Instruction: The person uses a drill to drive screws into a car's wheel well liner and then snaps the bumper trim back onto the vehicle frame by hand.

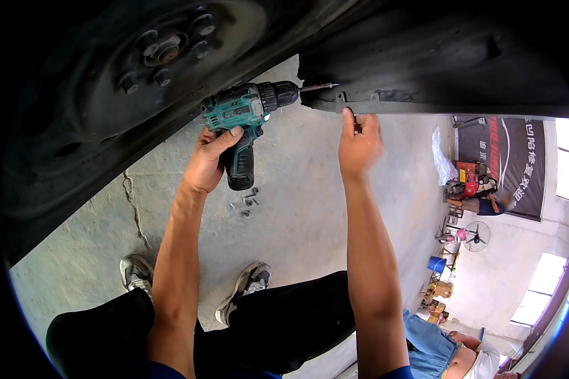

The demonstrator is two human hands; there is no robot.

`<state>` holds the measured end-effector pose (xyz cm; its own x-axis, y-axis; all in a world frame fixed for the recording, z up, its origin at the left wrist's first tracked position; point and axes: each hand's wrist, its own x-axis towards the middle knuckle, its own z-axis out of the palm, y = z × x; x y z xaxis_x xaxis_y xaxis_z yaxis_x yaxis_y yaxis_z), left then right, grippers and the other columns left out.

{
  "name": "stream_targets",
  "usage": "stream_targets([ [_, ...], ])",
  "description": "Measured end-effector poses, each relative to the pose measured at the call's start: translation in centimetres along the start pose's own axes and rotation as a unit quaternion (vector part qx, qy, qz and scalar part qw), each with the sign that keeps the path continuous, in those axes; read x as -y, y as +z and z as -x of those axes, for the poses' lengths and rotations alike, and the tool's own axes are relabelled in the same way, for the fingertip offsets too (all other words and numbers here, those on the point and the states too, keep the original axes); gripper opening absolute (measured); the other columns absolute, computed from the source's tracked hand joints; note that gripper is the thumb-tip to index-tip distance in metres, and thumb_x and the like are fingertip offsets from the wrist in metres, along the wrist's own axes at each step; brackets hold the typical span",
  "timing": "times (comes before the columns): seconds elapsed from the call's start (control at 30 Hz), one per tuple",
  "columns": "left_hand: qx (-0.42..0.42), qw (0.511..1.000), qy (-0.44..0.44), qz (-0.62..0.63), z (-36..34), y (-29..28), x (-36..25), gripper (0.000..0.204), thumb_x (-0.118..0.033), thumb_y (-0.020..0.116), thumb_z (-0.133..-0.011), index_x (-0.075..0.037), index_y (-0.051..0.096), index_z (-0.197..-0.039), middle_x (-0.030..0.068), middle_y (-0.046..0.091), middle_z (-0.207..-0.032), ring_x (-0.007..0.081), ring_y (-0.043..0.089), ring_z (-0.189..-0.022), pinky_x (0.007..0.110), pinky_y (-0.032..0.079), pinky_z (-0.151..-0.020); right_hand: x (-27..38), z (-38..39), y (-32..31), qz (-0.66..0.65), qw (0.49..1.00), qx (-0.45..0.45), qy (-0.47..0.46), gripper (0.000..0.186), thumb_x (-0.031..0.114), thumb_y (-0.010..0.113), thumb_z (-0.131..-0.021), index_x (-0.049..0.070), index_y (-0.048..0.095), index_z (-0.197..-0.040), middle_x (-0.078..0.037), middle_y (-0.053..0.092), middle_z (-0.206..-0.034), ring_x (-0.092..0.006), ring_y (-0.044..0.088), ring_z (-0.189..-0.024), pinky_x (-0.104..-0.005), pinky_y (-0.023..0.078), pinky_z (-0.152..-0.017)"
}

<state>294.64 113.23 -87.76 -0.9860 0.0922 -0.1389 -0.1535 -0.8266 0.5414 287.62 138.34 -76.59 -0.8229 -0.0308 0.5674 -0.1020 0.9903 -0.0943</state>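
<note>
My left hand (210, 158) is wrapped round the grip of a teal and black cordless drill (237, 115). The drill lies level, its long thin bit (316, 87) pointing right, with the tip in front of a black wheel-arch liner (417, 72). Small tabs (341, 97) stand along the liner's lower edge. At that edge my right hand (360, 148) is closed, thumb and fingers bent around a small dark thing that I cannot make out. On the floor below the drill lie several small screws (249, 201).
A dark wheel hub (169, 50) with several bolts is at the upper left. My shoes (245, 287) stand on the cracked concrete floor (297, 221). Another person (436, 344) is at the lower right, one more (487, 205) farther off near a fan (477, 236) and a blue bucket (436, 264).
</note>
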Motion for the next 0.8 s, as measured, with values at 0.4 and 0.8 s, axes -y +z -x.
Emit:
stream_targets([
  [0.4,0.002,1.000,-0.028,0.007,0.2,-0.6,-1.0,0.036,-0.020,0.077,-0.089,-0.007,0.065,-0.120,0.0038,0.071,-0.111,0.0146,0.064,-0.101,0.031,0.047,-0.093,0.0,-1.8,-0.2,0.262,0.903,0.234,-0.245,0.037,0.012,0.061,-0.090,0.011,0.056,-0.126,-0.014,0.071,-0.075,-0.0309,0.070,-0.062,-0.0436,0.056,-0.058],
  [0.8,0.012,0.999,-0.033,-0.005,0.6,-0.4,-0.4,0.034,-0.018,0.073,-0.091,-0.005,0.067,-0.121,0.0070,0.072,-0.112,0.0182,0.067,-0.104,0.033,0.048,-0.098,0.2,-3.4,-0.6,0.316,0.863,0.252,-0.303,0.048,0.006,0.060,-0.083,0.012,0.059,-0.131,-0.013,0.070,-0.065,-0.0283,0.071,-0.057,-0.0389,0.056,-0.054],
])
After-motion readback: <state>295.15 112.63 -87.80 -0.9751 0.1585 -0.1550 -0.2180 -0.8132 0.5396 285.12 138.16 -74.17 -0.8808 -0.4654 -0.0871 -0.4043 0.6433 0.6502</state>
